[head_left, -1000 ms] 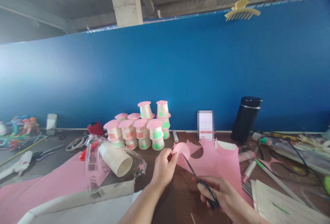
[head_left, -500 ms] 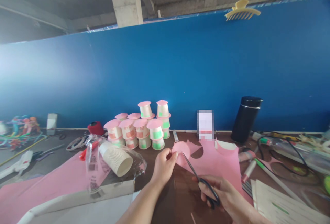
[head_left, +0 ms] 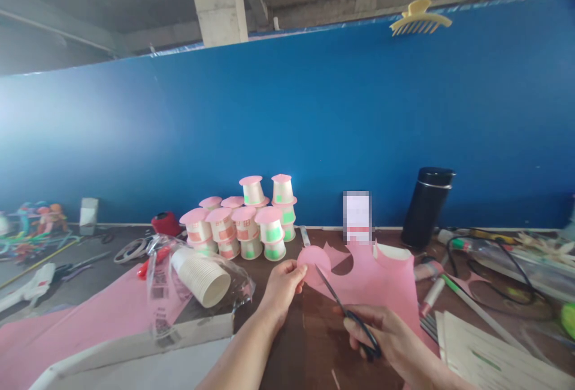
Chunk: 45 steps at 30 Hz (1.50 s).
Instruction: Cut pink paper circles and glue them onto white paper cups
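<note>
Between thumb and fingers, my left hand (head_left: 285,287) pinches the left edge of a round pink paper disc (head_left: 313,258). My right hand (head_left: 381,333) is closed round the black handles of a pair of scissors (head_left: 338,301), whose blades point up and left with the tips at the disc. Whether the blades are cutting into the paper I cannot tell. Beneath and right of the disc lies a large pink paper sheet (head_left: 381,291) with curved cut-outs. Behind my left hand stand stacked paper cups (head_left: 272,234) with pink discs on top and red or green markings.
A plastic bag holds nested white paper cups (head_left: 202,276) at left, near a glue gun (head_left: 31,288) and tape rolls (head_left: 130,250). A black bottle (head_left: 426,207) stands at back right. Markers (head_left: 432,297), cables and a paper stack (head_left: 489,348) lie right. A blue partition (head_left: 314,108) closes the back.
My left hand has shifted slightly left, its grip on the pink disc's edge adjusted. The disc is turned a little, and the scissors remain at it.
</note>
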Tool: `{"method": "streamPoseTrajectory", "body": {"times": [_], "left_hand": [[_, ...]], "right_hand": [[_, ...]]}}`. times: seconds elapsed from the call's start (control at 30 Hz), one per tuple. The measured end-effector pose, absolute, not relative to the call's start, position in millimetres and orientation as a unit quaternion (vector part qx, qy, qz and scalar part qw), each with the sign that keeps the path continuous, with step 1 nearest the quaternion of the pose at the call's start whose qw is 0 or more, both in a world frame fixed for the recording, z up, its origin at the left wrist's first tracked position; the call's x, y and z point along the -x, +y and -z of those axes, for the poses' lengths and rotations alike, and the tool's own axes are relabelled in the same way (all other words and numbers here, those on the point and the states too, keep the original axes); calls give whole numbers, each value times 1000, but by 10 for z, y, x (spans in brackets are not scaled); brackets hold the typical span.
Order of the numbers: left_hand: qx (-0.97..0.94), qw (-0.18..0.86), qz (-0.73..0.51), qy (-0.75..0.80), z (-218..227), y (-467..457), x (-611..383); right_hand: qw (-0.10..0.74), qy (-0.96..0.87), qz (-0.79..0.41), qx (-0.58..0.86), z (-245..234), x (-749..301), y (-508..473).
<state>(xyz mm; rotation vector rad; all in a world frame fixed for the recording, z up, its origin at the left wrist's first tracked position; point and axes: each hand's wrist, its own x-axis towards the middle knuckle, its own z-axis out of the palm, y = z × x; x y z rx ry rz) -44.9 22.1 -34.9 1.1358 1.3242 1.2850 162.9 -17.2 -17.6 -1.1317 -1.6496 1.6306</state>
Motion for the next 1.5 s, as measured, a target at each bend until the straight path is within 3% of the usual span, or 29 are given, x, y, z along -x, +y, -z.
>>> {"method": "streamPoseTrajectory", "body": {"times": [0.6, 0.9, 1.2, 1.33, 1.5], "left_hand": [[-437, 527, -501, 529, 277, 204, 528], [-432, 486, -521, 553, 343, 237, 540], [-429, 418, -539, 592, 365, 264, 544], [-454, 403, -529, 594, 372, 227, 522], [-473, 400, -510, 597, 395, 216, 510]], "right_hand": [[280, -606, -614, 421, 161, -1643, -180], [271, -633, -592, 419, 188, -1632, -170], [301, -699, -324, 562, 243, -1748, -81], [316, -718, -269, 558, 216, -1850, -13], [274, -766, -188, 550, 287, -1918, 18]]}}
